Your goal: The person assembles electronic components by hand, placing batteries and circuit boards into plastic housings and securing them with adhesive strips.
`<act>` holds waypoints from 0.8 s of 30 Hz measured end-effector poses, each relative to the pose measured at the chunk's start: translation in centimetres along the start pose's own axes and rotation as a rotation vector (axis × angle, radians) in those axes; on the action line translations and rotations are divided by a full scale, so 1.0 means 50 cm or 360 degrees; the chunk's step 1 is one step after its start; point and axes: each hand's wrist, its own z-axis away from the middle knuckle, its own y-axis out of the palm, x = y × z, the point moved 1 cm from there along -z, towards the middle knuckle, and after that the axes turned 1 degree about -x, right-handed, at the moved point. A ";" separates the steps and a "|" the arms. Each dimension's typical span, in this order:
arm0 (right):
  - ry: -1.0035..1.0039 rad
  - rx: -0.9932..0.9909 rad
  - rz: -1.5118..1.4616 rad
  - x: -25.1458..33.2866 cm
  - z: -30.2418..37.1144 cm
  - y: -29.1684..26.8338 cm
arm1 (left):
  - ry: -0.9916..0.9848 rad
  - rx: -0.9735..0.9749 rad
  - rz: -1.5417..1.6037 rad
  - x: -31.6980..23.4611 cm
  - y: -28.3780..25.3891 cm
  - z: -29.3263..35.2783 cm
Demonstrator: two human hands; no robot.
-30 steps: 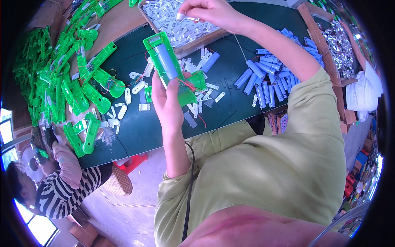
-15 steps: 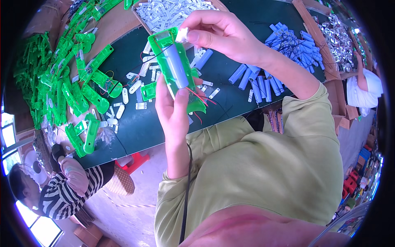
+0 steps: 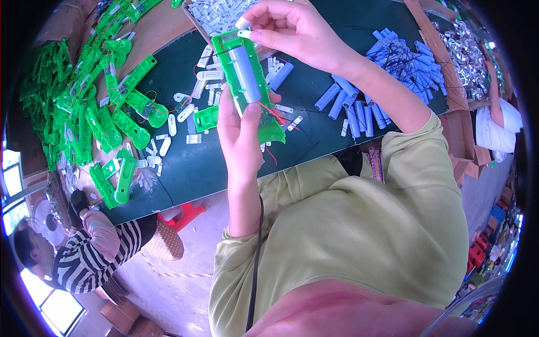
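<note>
My left hand (image 3: 242, 126) is closed around a long green plastic housing (image 3: 262, 121), held upright over the table. A blue cylindrical battery (image 3: 245, 76) lies inside the housing, with red and black wires trailing from its lower end. My right hand (image 3: 289, 28) pinches a small white plastic piece (image 3: 243, 33) at the housing's top end. A second bit of white shows by the index fingertip; whether it belongs to the same piece I cannot tell. Small white plastic parts (image 3: 186, 112) and a loose blue battery (image 3: 281, 76) lie on the table around my left hand.
Green housings (image 3: 90, 129) are heaped along the left. Blue batteries with black wires (image 3: 401, 62) pile up on the right. A cardboard box (image 3: 216, 14) of white parts stands at the back; shiny metal parts (image 3: 463, 53) lie far right. Two other people sit at left and right.
My right hand has moved slightly up and left with the white piece. The housing in my left hand has shifted a little right and up in view.
</note>
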 end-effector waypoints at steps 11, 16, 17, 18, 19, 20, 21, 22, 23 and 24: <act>-0.0115 -0.0056 -0.0171 0.000 -0.008 0.006 | -0.0018 -0.0108 0.0067 0.002 0.001 -0.011; -0.0492 -0.0185 0.0508 -0.012 -0.015 -0.015 | -0.0002 -0.0107 0.0029 0.000 0.001 -0.013; -0.0513 -0.0195 0.0728 -0.001 -0.012 -0.009 | -0.0035 -0.0120 0.0021 0.002 0.001 -0.013; -0.0534 -0.0205 0.0949 0.005 -0.011 -0.005 | -0.0069 -0.0132 0.0013 0.003 0.001 -0.013; -0.0536 -0.0208 0.0950 -0.008 -0.019 -0.004 | -0.0067 -0.0129 0.0011 0.008 -0.001 -0.014; -0.0672 -0.0257 0.0749 -0.031 -0.032 -0.002 | -0.0027 -0.0111 -0.0023 0.015 -0.004 -0.015; -0.0805 -0.0305 0.0547 -0.043 -0.037 -0.002 | 0.0014 -0.0093 -0.0058 0.019 -0.004 -0.016; -0.0804 -0.0303 0.0545 -0.045 -0.035 0.002 | 0.0013 -0.0095 -0.0058 0.017 -0.003 -0.015; -0.0839 -0.0292 0.0902 -0.045 -0.032 0.007 | 0.0029 -0.0113 -0.0053 0.015 0.000 -0.013; -0.0867 -0.0278 0.1260 -0.045 -0.030 0.011 | 0.0045 -0.0131 -0.0047 0.013 0.001 -0.012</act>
